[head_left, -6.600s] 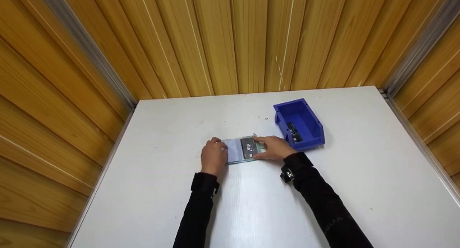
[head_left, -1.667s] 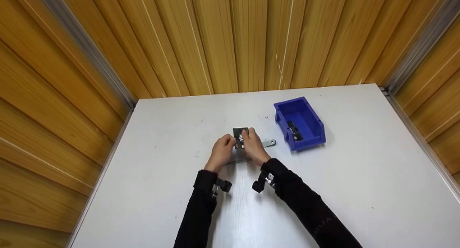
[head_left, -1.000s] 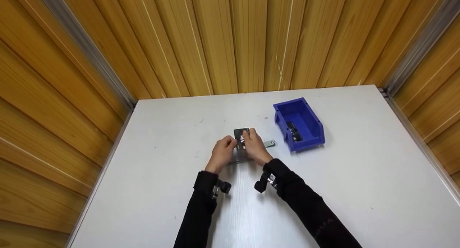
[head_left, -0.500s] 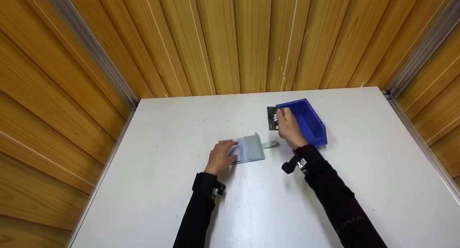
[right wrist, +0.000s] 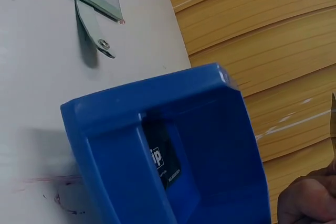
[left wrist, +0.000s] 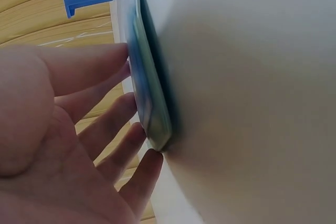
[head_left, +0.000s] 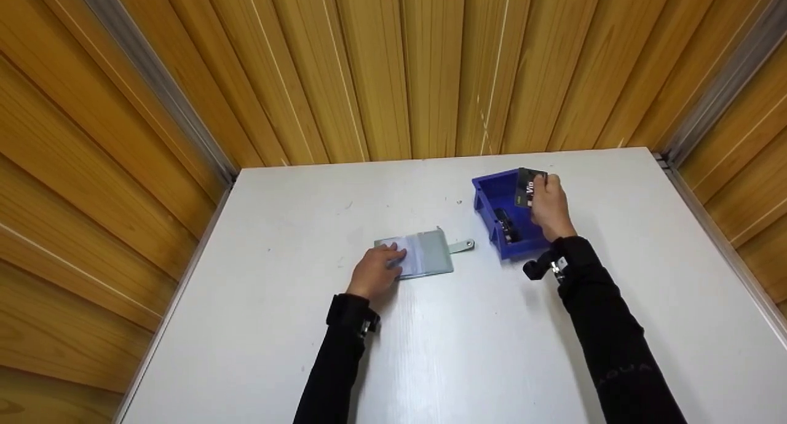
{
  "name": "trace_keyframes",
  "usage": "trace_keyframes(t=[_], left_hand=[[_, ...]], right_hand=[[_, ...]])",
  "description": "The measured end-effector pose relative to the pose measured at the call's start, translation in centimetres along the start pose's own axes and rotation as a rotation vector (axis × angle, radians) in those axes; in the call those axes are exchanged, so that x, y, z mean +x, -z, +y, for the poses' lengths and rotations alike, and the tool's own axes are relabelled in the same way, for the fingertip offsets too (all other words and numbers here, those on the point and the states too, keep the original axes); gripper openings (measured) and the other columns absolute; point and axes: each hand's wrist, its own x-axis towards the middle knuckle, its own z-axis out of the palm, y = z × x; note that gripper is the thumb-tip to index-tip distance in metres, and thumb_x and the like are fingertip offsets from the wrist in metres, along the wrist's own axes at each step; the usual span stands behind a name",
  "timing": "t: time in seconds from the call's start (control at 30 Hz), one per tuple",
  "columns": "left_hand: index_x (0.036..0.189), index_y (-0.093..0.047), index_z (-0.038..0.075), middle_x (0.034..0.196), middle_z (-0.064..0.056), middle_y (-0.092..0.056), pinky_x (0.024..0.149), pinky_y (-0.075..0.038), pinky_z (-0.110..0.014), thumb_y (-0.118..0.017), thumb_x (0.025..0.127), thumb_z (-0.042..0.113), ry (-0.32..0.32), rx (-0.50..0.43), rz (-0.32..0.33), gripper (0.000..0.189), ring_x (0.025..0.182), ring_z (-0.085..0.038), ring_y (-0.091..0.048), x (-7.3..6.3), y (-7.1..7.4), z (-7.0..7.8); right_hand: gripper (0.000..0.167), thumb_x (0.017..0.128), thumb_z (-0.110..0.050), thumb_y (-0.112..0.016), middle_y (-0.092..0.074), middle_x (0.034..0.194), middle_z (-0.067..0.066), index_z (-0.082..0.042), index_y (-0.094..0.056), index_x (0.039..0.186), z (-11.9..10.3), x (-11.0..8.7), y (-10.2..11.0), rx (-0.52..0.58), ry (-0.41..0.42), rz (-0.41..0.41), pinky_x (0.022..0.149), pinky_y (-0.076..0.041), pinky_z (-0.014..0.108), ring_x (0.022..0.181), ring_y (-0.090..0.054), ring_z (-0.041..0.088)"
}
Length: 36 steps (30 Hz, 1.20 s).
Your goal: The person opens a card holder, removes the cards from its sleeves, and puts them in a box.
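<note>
My right hand (head_left: pixel 551 210) pinches a black card (head_left: pixel 523 188) printed "Vip" and holds it over the blue bin (head_left: pixel 527 249). Inside that bin lies another black card (right wrist: pixel 167 158), partly hidden by the bin's wall in the right wrist view. My left hand (head_left: pixel 375 271) rests with spread, slightly bent fingers on a pale green card holder (head_left: pixel 434 252). The holder lies opened flat, its clear sleeves facing up and its snap strap (head_left: pixel 462 246) pointing right. In the left wrist view my fingertips touch the near edge and top of the holder (left wrist: pixel 149 87).
The white table (head_left: pixel 442 344) carries the holder and, to its right, the bin. Wood-patterned panels (head_left: pixel 393 74) stand behind the table and along both sides.
Both hands were together at the card over the holder. My right hand has since carried the card away right, now over the bin. My left hand has loosened and stayed at the holder.
</note>
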Motion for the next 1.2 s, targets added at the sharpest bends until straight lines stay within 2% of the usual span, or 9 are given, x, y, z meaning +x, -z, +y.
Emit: trace_keyframes(t=[0.2, 0.33, 0.4, 0.5, 0.7, 0.8, 0.93, 1.03, 1.2], left_hand=[[0.135, -0.068, 0.004, 0.147, -0.018, -0.058, 0.120, -0.035, -0.054, -0.069, 0.095, 0.007, -0.027, 0.006, 0.005, 0.040, 0.144, -0.040, -0.048, 0.2, 0.2, -0.3], [0.135, -0.068, 0.006, 0.148, -0.016, -0.058, 0.121, -0.034, -0.054, -0.068, 0.096, 0.008, -0.015, 0.003, 0.014, 0.039, 0.145, -0.040, -0.047, 0.2, 0.0, -0.5], [0.135, -0.068, 0.007, 0.149, -0.015, -0.057, 0.121, -0.033, -0.054, -0.068, 0.097, 0.009, -0.004, -0.005, 0.018, 0.038, 0.146, -0.039, -0.046, 0.1, -0.2, -0.4], [0.135, -0.068, 0.007, 0.149, -0.014, -0.057, 0.121, -0.033, -0.054, -0.068, 0.097, 0.010, 0.003, -0.005, 0.024, 0.038, 0.146, -0.039, -0.046, -0.1, -0.4, -0.4], [0.134, -0.068, 0.007, 0.149, -0.012, -0.058, 0.121, -0.033, -0.053, -0.068, 0.098, 0.011, 0.009, -0.010, 0.039, 0.037, 0.145, -0.038, -0.047, -0.2, -0.5, -0.2], [0.135, -0.068, 0.008, 0.149, -0.012, -0.057, 0.122, -0.033, -0.053, -0.067, 0.098, 0.011, 0.011, -0.005, 0.039, 0.037, 0.146, -0.038, -0.046, -0.3, -0.4, -0.1], [0.136, -0.068, 0.008, 0.150, -0.011, -0.057, 0.122, -0.033, -0.052, -0.067, 0.099, 0.012, 0.013, -0.004, 0.037, 0.037, 0.146, -0.037, -0.046, -0.3, -0.4, -0.2], [0.136, -0.068, 0.007, 0.150, -0.012, -0.058, 0.121, -0.034, -0.052, -0.067, 0.099, 0.012, 0.007, -0.007, 0.036, 0.037, 0.146, -0.037, -0.046, -0.4, -0.6, -0.3], [0.136, -0.068, 0.007, 0.149, -0.012, -0.059, 0.121, -0.034, -0.052, -0.068, 0.098, 0.011, -0.005, -0.001, 0.041, 0.038, 0.146, -0.037, -0.047, -0.2, -0.6, -0.4]], right_hand=[[0.033, 0.112, -0.038, -0.025, -0.045, 0.095, 0.012, -0.006, -0.036, 0.106, 0.9, 0.3, -0.7, -0.111, 0.038, -0.003, 0.050, -0.042, 0.026, 0.061, -0.047, 0.014], [0.034, 0.113, -0.032, -0.025, -0.045, 0.095, 0.016, 0.000, -0.036, 0.109, 1.8, 0.4, -1.9, -0.264, 0.102, -0.009, 0.074, -0.047, 0.042, 0.084, -0.053, 0.031], [0.033, 0.113, -0.028, -0.026, -0.046, 0.094, 0.019, 0.003, -0.036, 0.109, 2.2, 0.3, -2.5, -0.335, 0.131, -0.014, 0.086, -0.044, 0.051, 0.094, -0.053, 0.039], [0.032, 0.113, -0.024, -0.029, -0.050, 0.093, 0.025, 0.007, -0.037, 0.114, 2.9, 0.3, -3.3, -0.409, 0.158, -0.033, 0.092, -0.042, 0.060, 0.100, -0.056, 0.048], [0.041, 0.112, -0.022, -0.030, -0.059, 0.103, 0.040, 0.015, -0.038, 0.129, 4.0, 0.3, -4.0, -0.532, 0.146, -0.095, 0.090, -0.046, 0.065, 0.105, -0.062, 0.056], [0.045, 0.112, -0.023, -0.030, -0.061, 0.107, 0.045, 0.017, -0.039, 0.129, 4.3, 0.3, -4.2, -0.618, 0.152, -0.098, 0.089, -0.048, 0.068, 0.106, -0.063, 0.059], [0.043, 0.111, -0.018, -0.036, -0.065, 0.097, 0.044, 0.021, -0.043, 0.125, 4.5, -0.2, -4.6, -0.741, 0.233, -0.058, 0.079, -0.051, 0.069, 0.092, -0.066, 0.059], [0.039, 0.110, -0.017, -0.040, -0.065, 0.091, 0.043, 0.021, -0.046, 0.121, 4.7, -0.4, -5.1, -0.782, 0.256, -0.024, 0.075, -0.052, 0.069, 0.086, -0.067, 0.058], [0.041, 0.110, -0.019, -0.042, -0.065, 0.099, 0.045, 0.019, -0.046, 0.125, 4.9, -0.1, -5.5, -0.795, 0.188, -0.015, 0.078, -0.053, 0.068, 0.094, -0.067, 0.059]])
